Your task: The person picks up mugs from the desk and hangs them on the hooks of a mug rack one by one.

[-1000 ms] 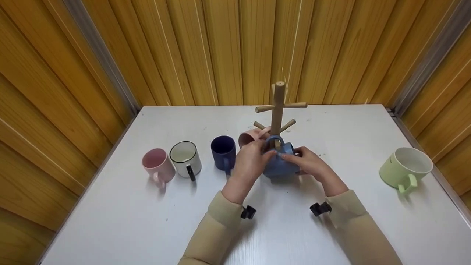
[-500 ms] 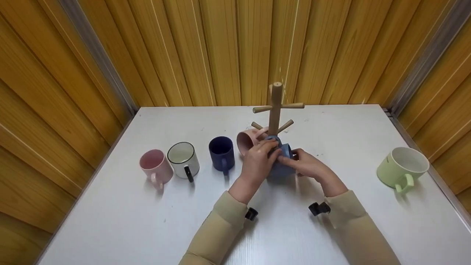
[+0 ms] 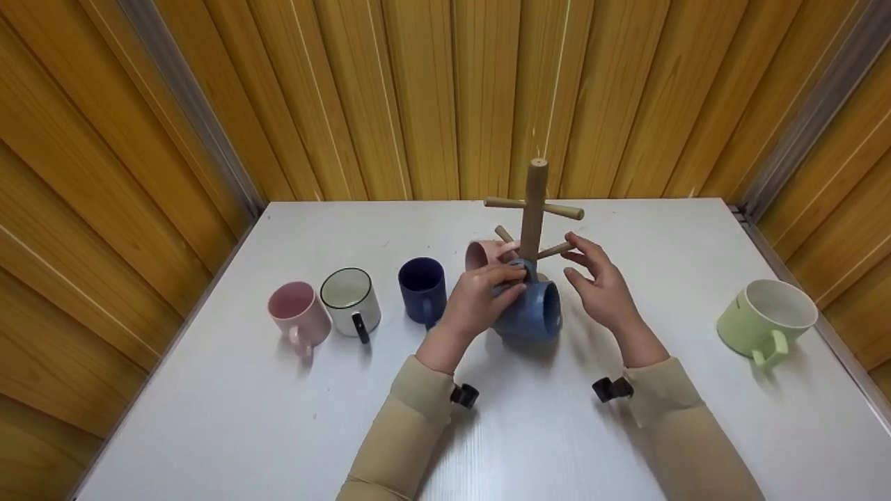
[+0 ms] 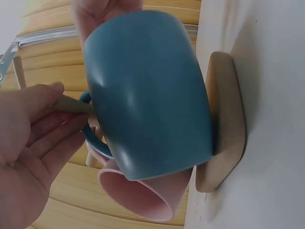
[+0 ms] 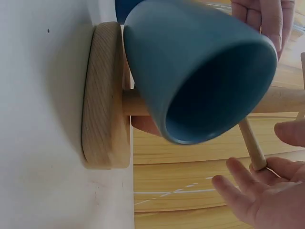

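A wooden mug rack [image 3: 532, 223] stands on the table with a blue mug [image 3: 530, 313] hanging by its handle from a lower front peg, its mouth facing right. My left hand [image 3: 480, 299] is at that handle. In the left wrist view, its thumb and fingers pinch the end of the peg [image 4: 74, 105] that passes through the handle. My right hand [image 3: 602, 285] is off the mug, fingers spread beside another lower peg [image 5: 252, 145]; the peg's tip lies at its fingers. Behind hangs a pink mug [image 3: 480, 255], partly hidden.
To the left stand a pink mug [image 3: 299, 313], a white mug with a black rim [image 3: 353, 306] and a dark blue mug [image 3: 422, 292]. Far right stands a light green mug [image 3: 762, 320]. Wood-panelled walls border the white table [image 3: 278, 431].
My right hand has let go of the blue mug and moved up to the right-hand lower peg. The rack has turned slightly, its right side toward me; the blue mug's mouth is now uncovered.
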`<state>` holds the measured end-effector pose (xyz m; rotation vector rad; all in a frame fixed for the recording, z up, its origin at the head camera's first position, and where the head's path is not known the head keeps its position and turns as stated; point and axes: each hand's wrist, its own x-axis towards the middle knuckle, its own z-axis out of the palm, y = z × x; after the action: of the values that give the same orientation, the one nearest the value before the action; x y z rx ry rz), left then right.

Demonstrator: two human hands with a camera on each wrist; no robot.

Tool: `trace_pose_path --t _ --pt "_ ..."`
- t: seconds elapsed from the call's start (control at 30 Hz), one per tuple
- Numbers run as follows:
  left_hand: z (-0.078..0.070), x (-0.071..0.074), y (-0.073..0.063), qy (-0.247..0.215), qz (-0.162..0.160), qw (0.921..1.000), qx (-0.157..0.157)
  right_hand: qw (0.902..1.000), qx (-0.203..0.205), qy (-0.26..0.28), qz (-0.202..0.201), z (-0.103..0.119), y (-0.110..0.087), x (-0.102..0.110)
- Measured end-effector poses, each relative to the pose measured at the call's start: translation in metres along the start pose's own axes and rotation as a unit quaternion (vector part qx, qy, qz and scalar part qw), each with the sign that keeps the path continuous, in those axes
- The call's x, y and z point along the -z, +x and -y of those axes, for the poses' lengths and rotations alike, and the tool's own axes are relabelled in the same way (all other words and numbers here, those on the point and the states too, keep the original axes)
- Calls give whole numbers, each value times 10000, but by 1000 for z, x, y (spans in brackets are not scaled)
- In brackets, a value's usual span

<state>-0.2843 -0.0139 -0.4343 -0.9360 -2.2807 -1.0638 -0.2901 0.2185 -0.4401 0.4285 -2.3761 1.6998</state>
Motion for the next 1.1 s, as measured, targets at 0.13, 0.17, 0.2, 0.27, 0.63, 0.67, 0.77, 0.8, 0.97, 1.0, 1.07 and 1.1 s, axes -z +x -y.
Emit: trace_pose_path --t 0.13,0.17,0.2,0.27,0.63,0.67,0.77,0.8,0.97,1.0,1.07,1.1 --pt "1 3 0 -147 24 9992 379 9995 31 -189 -264 2 0 3" --pt "0 4 1 -189 -22 9984 528 9991 23 -263 -323 3 -1 3" --pt "0 5 1 -223 -80 9974 681 9986 29 -355 -380 4 -1 3" --pt "-1 8 1 -250 -220 9946 983 9972 69 -533 -518 5 -2 3" --pt "8 13 2 -177 -1204 9698 2114 9917 490 -1048 -569 18 -9 6" --pt "9 13 3 -192 -1281 9685 2128 9911 544 -1105 -509 19 -10 6" --pt "14 13 4 -326 -1475 9632 2223 9873 751 -1345 -399 26 -13 1" --pt "15 12 5 -361 -1522 9613 2268 9856 826 -1426 -374 28 -14 -2" --pt "22 11 15 -272 -1582 9586 2351 9764 1261 -1703 -423 37 -21 -17" --pt "24 11 18 -213 -1562 9595 2335 9739 1354 -1753 -488 38 -22 -21" --pt "27 11 23 -122 -1512 9610 2312 9697 1519 -1807 -636 39 -24 -29" --pt "28 10 26 -78 -1475 9616 2315 9672 1615 -1827 -711 40 -25 -33"
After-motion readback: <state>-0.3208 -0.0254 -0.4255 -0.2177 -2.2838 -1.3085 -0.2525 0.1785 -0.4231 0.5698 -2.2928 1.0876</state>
